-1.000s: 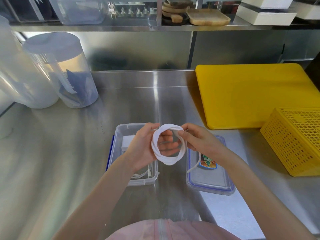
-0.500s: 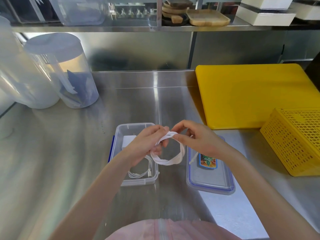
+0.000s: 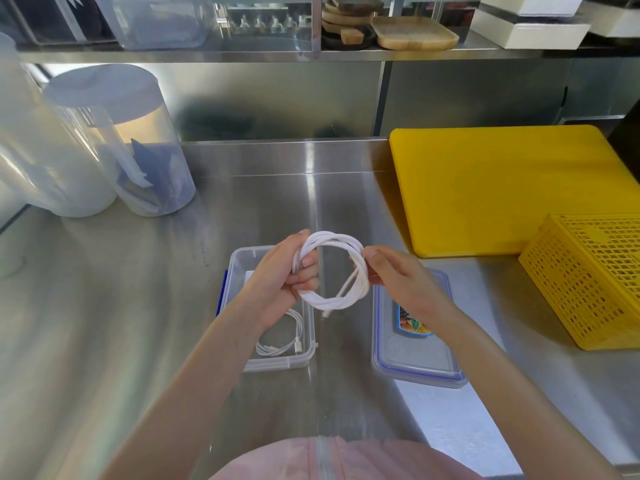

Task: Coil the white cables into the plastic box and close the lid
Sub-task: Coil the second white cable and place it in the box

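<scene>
A white cable coil [image 3: 332, 299] is held up as a round loop above the steel counter. My left hand [image 3: 280, 282] grips its left side with curled fingers. My right hand [image 3: 398, 282] pinches its right side, where a loose end crosses the loop. Below my left hand sits the clear plastic box [image 3: 239, 265], open, with a thinner white cable [image 3: 280, 344] coiled inside and a white block partly hidden by my hand. The box's lid [image 3: 415, 362], clear with a blue seal and a sticker, lies flat to the right of the box.
A yellow cutting board [image 3: 502, 188] lies at the back right, with a yellow perforated basket [image 3: 588, 278] in front of it. Two tall clear containers [image 3: 121, 143] stand at the back left. A shelf above holds wooden trays and boxes.
The coil went from a flattened, tilted shape half a second ago to an upright round loop. My hands moved slightly apart and up, and the loose end is now tucked across the coil.
</scene>
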The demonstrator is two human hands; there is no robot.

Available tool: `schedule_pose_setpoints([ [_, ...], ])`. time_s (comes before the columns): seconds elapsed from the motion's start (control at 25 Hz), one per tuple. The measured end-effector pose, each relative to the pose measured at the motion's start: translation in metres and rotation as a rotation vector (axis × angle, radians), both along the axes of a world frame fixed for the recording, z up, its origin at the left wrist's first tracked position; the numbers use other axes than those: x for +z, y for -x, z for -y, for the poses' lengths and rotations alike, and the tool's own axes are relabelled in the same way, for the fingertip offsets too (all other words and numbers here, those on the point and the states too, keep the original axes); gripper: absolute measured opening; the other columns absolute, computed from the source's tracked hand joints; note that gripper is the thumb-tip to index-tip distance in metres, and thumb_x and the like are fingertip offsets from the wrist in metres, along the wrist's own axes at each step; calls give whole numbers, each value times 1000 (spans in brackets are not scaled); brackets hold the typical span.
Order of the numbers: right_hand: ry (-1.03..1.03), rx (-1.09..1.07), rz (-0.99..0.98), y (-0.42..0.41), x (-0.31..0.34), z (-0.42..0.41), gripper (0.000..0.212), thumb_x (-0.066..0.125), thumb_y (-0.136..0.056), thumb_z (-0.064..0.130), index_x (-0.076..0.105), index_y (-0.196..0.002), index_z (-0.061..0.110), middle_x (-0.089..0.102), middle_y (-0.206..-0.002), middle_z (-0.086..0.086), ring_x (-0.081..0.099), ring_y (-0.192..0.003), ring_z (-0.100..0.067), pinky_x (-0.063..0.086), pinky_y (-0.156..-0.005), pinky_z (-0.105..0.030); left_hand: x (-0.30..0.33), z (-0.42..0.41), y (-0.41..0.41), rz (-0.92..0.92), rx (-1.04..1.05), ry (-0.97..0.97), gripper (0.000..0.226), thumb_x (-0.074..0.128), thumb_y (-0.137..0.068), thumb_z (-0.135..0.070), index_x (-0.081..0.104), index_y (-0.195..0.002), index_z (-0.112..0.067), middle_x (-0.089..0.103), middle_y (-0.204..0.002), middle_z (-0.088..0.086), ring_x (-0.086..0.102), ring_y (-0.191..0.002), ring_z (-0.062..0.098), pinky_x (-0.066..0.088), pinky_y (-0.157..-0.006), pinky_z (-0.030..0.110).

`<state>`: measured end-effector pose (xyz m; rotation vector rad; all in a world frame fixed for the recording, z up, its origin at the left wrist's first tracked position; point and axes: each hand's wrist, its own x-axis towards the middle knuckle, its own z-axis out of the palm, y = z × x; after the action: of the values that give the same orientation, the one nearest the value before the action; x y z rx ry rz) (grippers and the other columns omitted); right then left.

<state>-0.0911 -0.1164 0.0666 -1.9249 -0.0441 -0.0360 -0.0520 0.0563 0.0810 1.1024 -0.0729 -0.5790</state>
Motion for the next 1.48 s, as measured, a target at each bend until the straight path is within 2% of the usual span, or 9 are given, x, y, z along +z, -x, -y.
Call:
schedule_pose_setpoints([
  [0.16,-178,-61,-65,0,-2,-9,10,58,-84,25,61,-80,33,69,-76,10,67,-78,-11,53,-74,-24,-4,9,5,20,45,14,38,34,-97,-24,48,-64,-13,43,-46,-7,31,-39,5,33,-42,16],
  [0.32,-421,-91,-200,1,-3,-9,15,55,-86,10,63,-85,22,72,-65,10,69,-69,-6,55,-62,-16,-5,13,6,61,74,-40,27,37,-97,-22,47,-74,-11,46,-49,-5,34,-41,6,36,-43,17],
  [0.52,-705,44,-434,1,2,-5,22,49,-90,19,68,-79,20,64,-59,6,63,-62,-6,50,-74,-27,-6,9,2,92,108,-155,35,34,-98,-21,46,-66,-10,43,-47,-5,31,-38,6,32,-39,16],
  [0.68,-803,109,-486,0,3,-7,18,47,-88,16,60,-76,15,49,-48,7,50,-54,-7,41,-71,-26,-7,6,2,91,116,-138,37,35,-97,-21,46,-63,-11,45,-45,-8,31,-38,5,31,-38,15],
  [0.8,-621,78,-348,2,-1,-11,7,57,-84,12,61,-84,18,58,-56,9,58,-58,-5,49,-65,-16,-7,5,1,98,149,-117,37,37,-97,-22,49,-63,-13,45,-48,-7,32,-39,5,33,-39,15],
  [1.0,-136,-39,-117,0,-5,-7,26,61,-81,10,58,-89,34,65,-81,15,65,-77,0,49,-64,-10,-6,1,-1,74,202,-41,32,38,-96,-20,48,-66,-12,47,-47,-8,33,-38,4,32,-38,15],
  [1.16,-38,-13,-136,-3,-3,-4,18,55,-86,14,61,-102,20,65,-80,15,67,-68,-2,53,-58,-14,-4,-2,-2,90,206,-29,31,38,-96,-20,49,-68,-12,47,-48,-7,33,-39,4,33,-39,15],
  [1.36,198,46,-80,-4,4,3,15,53,-88,23,68,-90,21,68,-73,8,60,-64,-13,50,-61,-24,-4,-5,-4,93,189,-15,33,35,-97,-20,48,-68,-14,47,-47,-9,33,-38,4,31,-39,14],
  [1.48,256,103,-80,-3,5,3,10,53,-88,25,62,-84,27,62,-62,13,53,-44,0,42,-43,-9,-1,-6,-6,100,193,-28,31,35,-97,-20,49,-69,-14,47,-47,-9,32,-37,4,30,-38,14],
])
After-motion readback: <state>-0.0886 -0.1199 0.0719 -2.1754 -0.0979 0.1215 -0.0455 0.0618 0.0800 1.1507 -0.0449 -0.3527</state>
